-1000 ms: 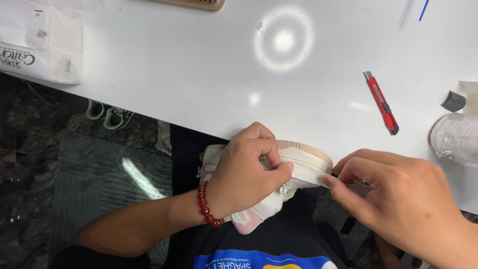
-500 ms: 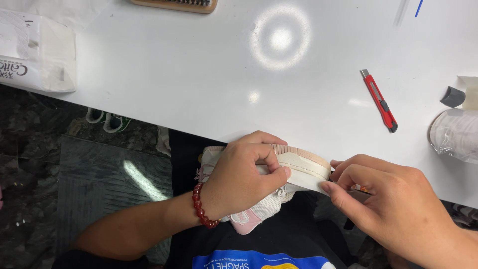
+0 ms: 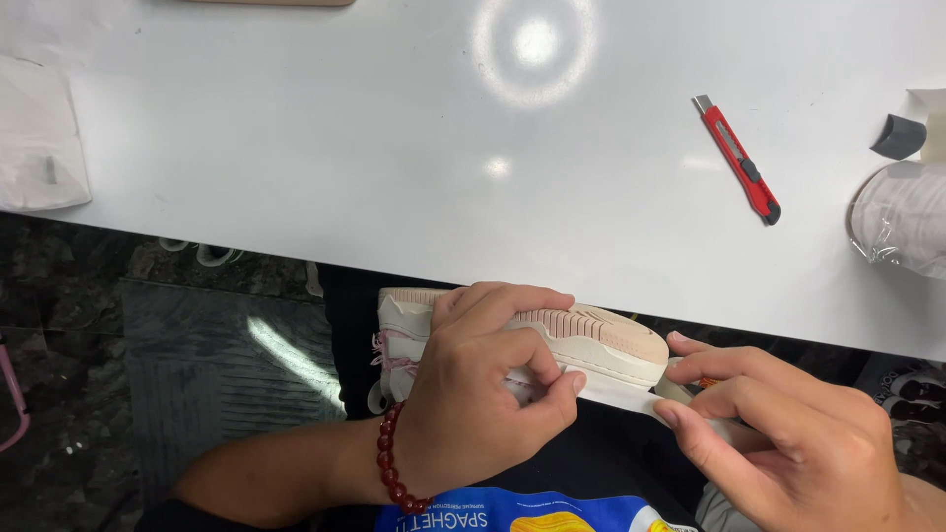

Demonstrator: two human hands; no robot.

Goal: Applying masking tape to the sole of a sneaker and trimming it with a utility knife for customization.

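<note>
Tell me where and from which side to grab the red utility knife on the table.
Grip the red utility knife across its narrow body at mid-length, coming straight down from above. It lies flat and diagonal on the white table, blade end away from the person, with open surface along both long sides, so fingers probably fit there.

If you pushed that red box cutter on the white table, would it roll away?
Probably not. The red plastic box cutter looks flat and slim, lying on its side on the smooth white table, so it would likely slide or spin rather than roll. It seems light and stiff, and its glossy body might feel a bit slippery.
</note>
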